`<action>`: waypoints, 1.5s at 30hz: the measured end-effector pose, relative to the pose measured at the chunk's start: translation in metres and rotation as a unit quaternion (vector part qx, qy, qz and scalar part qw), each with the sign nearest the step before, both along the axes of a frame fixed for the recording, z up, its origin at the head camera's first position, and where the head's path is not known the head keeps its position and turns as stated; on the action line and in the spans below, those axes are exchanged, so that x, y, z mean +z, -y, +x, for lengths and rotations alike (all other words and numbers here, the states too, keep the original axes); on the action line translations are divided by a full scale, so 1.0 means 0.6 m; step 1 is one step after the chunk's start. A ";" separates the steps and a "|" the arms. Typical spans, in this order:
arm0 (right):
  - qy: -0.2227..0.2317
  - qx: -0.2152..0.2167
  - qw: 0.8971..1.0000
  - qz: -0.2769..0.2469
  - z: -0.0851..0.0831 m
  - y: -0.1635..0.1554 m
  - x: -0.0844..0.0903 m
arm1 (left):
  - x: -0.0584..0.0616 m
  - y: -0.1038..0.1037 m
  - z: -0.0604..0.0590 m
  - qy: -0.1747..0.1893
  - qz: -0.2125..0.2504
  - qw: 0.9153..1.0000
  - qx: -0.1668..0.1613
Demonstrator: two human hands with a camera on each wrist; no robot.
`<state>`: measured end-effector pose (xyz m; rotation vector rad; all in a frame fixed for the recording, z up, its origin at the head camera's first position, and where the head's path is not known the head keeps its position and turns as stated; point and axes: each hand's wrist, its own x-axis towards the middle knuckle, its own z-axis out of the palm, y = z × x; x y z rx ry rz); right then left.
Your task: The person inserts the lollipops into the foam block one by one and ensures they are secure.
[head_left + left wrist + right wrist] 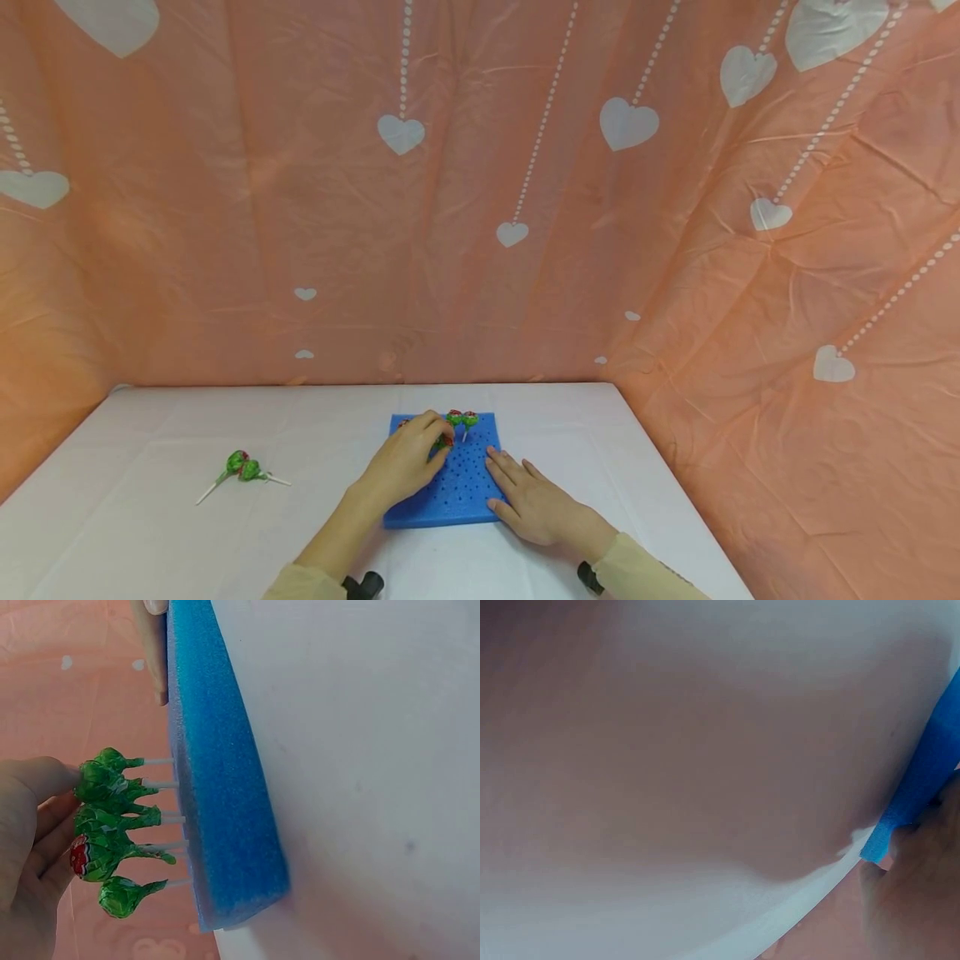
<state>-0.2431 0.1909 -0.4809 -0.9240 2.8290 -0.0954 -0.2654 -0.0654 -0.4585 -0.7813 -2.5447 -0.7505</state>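
A blue foam block (468,475) dotted with small holes lies on the table. Several lollipops in green and red wrappers stand in it by their white sticks, among them one lollipop (470,418) near the far edge. Over the block, my left hand (405,462) pinches a lollipop (97,780) by its wrapped head, stick end at the foam. In the left wrist view a lollipop (122,897) stands beside those fingers. My right hand (536,504) lies with straight fingers along the block's right edge, fingertips on its top.
Two loose lollipops (251,470) lie crossed on the white tabletop (135,533), left of the block. An orange curtain (337,250) with white hearts hangs behind the table and down its right side.
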 end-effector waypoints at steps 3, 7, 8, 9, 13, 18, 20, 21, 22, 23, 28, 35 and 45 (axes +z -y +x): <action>-0.003 0.001 1.000 0.001 -0.002 -0.001 -0.002 | 0.003 0.002 0.001 0.001 0.004 1.000 0.001; -0.009 0.002 1.000 0.005 -0.006 -0.002 -0.006 | 0.007 0.009 0.001 -0.004 0.007 1.000 0.006; -0.009 0.002 1.000 0.004 -0.006 -0.002 -0.006 | 0.007 0.011 0.001 -0.008 0.008 1.000 0.008; -0.008 0.002 1.000 0.004 -0.006 -0.002 -0.007 | 0.008 0.014 0.001 -0.013 0.008 1.000 0.010; -0.002 0.003 1.000 -0.001 -0.004 -0.002 -0.005 | 0.011 0.028 0.000 -0.033 0.017 0.999 0.012; -0.002 0.001 1.000 -0.004 -0.002 -0.001 -0.002 | 0.019 0.051 -0.003 -0.048 0.031 0.998 0.018; -0.003 0.002 1.000 -0.005 -0.001 -0.001 -0.002 | 0.021 0.062 -0.004 -0.051 0.033 0.998 0.024; -0.003 0.003 1.000 -0.006 -0.001 -0.001 -0.001 | 0.021 0.067 -0.005 -0.052 0.033 0.998 0.028; -0.003 0.003 1.000 -0.008 -0.001 -0.001 -0.001 | 0.022 0.072 -0.006 -0.051 0.034 0.998 0.032; -0.003 0.005 1.000 -0.009 -0.002 -0.001 -0.001 | 0.022 0.078 -0.008 -0.052 0.035 0.997 0.036; -0.011 0.011 1.000 -0.011 -0.007 -0.003 -0.008 | 0.023 0.105 -0.013 -0.051 0.042 0.997 0.050; -0.008 0.006 1.000 -0.008 -0.008 -0.003 -0.010 | 0.022 0.144 -0.014 -0.061 0.049 0.995 0.068; 0.003 0.003 1.000 -0.010 -0.004 0.000 -0.005 | 0.019 0.201 -0.006 -0.039 0.034 0.994 0.101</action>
